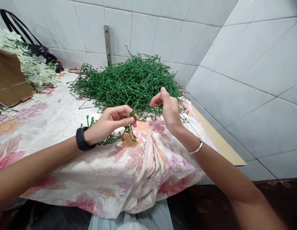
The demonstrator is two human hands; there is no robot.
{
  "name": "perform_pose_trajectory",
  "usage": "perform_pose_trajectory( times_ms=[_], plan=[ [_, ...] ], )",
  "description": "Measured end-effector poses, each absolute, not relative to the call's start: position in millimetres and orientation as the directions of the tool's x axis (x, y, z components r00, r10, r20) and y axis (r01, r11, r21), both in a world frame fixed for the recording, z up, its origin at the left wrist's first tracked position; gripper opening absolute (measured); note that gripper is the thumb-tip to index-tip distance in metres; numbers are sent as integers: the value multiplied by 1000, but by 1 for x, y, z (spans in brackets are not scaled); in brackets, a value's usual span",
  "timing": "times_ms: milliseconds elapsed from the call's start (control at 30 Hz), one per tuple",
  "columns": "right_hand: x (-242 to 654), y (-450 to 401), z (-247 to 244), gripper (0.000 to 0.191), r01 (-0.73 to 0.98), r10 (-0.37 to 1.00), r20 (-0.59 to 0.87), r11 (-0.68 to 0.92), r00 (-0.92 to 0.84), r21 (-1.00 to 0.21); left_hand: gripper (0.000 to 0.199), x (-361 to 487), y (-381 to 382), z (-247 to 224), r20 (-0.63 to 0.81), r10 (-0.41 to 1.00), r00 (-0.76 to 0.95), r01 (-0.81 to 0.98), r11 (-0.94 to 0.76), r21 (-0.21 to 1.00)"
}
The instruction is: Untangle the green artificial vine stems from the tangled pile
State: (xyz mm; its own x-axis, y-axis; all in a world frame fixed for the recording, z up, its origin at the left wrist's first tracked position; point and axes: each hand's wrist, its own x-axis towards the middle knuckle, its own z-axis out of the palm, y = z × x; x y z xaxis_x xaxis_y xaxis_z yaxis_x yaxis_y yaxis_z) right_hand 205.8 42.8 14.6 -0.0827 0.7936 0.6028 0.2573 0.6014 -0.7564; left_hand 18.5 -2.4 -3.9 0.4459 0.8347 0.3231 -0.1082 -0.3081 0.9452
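My left hand [119, 118], with a black band on the wrist, is over the front of the cloth. Its thumb and fingers pinch a green artificial stem [140, 99], whose upper end points up and right across the pile. Below that hand, several green stem pieces with small branched tips [112, 138] hang down and trail over the cloth; some are hidden behind the wrist. My right hand [167, 110], wearing a silver bangle, is raised just right of the stem. Its fingers are bent and its thumb stands apart, with nothing visible between them.
A large tangled pile of green artificial stems [129, 80] lies against the tiled wall. White artificial flowers [33, 68] and a brown cardboard piece [11, 76] are at the left, near a dark bag [43, 52]. A floral cloth [67, 172] covers the table; a board edge [217, 137] shows at right.
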Motion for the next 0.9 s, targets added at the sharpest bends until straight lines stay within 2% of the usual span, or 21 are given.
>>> perform_pose_trajectory(
  times_ms=[67, 167, 367, 600, 900],
  plan=[
    [206, 43, 15, 41, 345, 762, 637, 632, -115, -694, 5, 19, -2, -4, 331, 848, 414, -128, -306, 943],
    [205, 41, 17, 34, 364, 731, 663, 668, -158, -650, 7, 20, -2, -2, 342, 864, 370, -91, -333, 938],
    [201, 32, 16, 30, 225, 718, 648, 696, -255, -682, 11, 21, 2, -2, 390, 884, 259, -72, -385, 920],
    [197, 25, 8, 23, 232, 730, 512, 651, -452, -723, 17, 19, 6, -6, 390, 897, 209, -78, -382, 921],
    [198, 25, 10, 18, 191, 682, 497, 672, -537, -715, 21, 19, 4, -6, 369, 900, 231, -66, -364, 929]
  ],
)
